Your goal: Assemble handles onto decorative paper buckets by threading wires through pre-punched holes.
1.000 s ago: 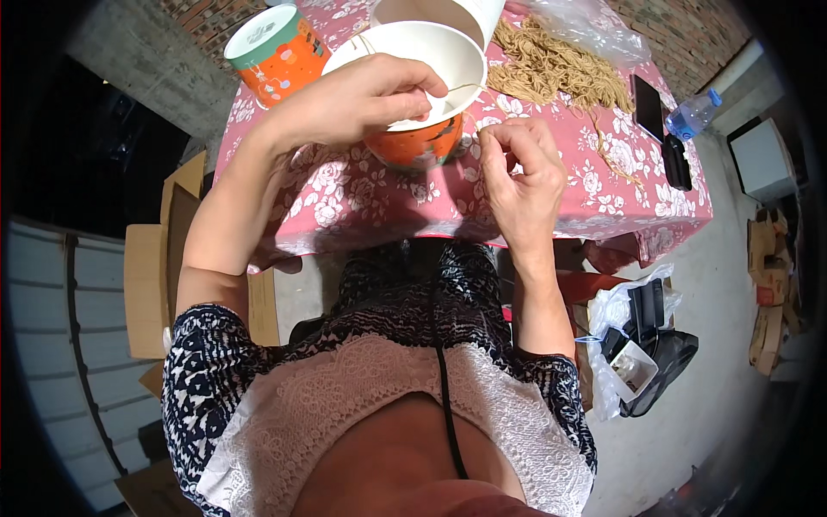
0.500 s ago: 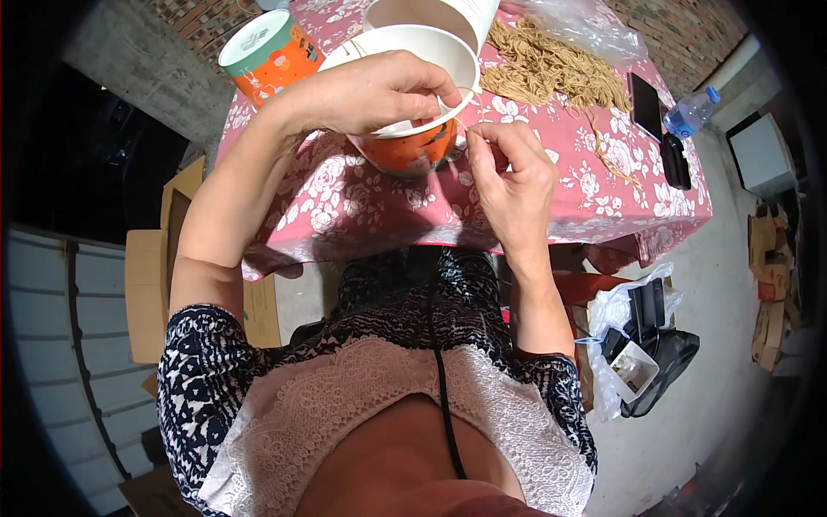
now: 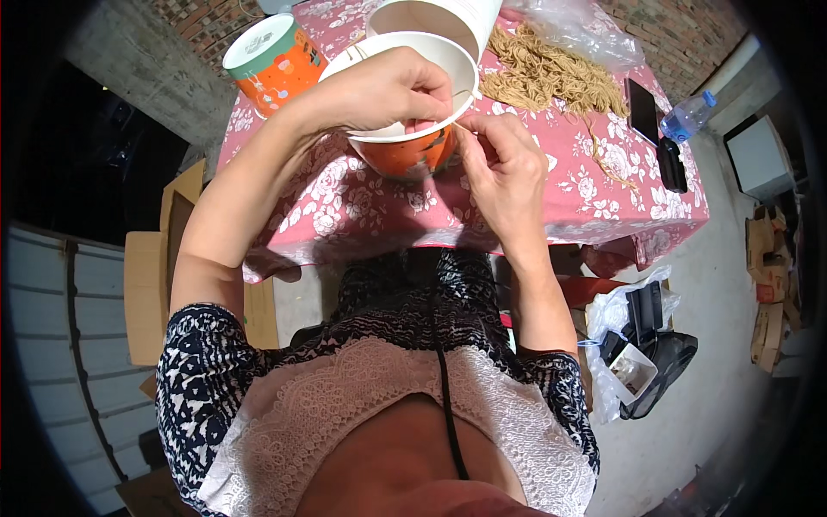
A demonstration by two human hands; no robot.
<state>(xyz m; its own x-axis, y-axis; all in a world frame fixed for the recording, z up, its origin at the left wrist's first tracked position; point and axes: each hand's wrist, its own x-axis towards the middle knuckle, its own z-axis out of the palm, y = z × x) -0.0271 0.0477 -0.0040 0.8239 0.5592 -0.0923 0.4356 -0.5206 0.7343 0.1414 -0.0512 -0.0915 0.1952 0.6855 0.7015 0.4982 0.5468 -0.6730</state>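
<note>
An orange paper bucket (image 3: 392, 155) with a white inside and rim stands near the table's front edge. My left hand (image 3: 392, 90) reaches over its rim, fingers curled together inside; what the fingertips hold is hidden. Just outside the right side of the rim, my right hand (image 3: 504, 155) pinches a thin tan cord (image 3: 458, 127) between thumb and forefinger. A small loop of this cord shows at the rim close to the left fingertips. More tan cord (image 3: 354, 52) crosses the far left part of the rim.
Behind stand a white bucket (image 3: 482, 21) on its side and an orange-green bucket (image 3: 274, 73). Tan cords (image 3: 551, 73) lie heaped at the right, beside clear plastic (image 3: 594, 39). Further right are a phone (image 3: 641, 110), a bottle (image 3: 687, 118) and a black object (image 3: 672, 165).
My left hand has drawn its fingers closer together inside the rim. My right hand has shifted slightly left, nearer the bucket, still pinching the cord.
</note>
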